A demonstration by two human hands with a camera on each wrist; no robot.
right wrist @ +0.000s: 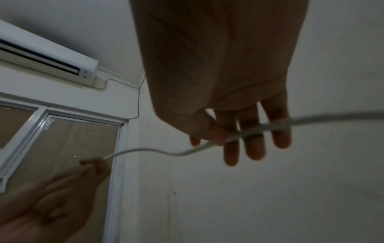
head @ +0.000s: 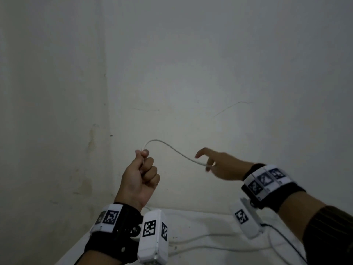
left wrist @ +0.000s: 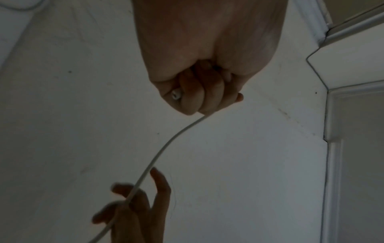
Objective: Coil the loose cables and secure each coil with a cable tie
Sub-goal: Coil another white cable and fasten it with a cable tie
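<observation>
A thin white cable arcs in the air between both hands in front of the wall. My left hand is a raised fist; thumb and forefinger pinch the cable at the top. In the left wrist view the cable's white plug end pokes out of the left hand. My right hand is to the right, fingers nearly straight. The cable lies across the fingers of the right hand, and the thumb seems to hold it there. No cable tie shows.
A white table lies below the hands with another white cable and a black lead on it. The wall corner is close behind. An air conditioner and window frame are high up.
</observation>
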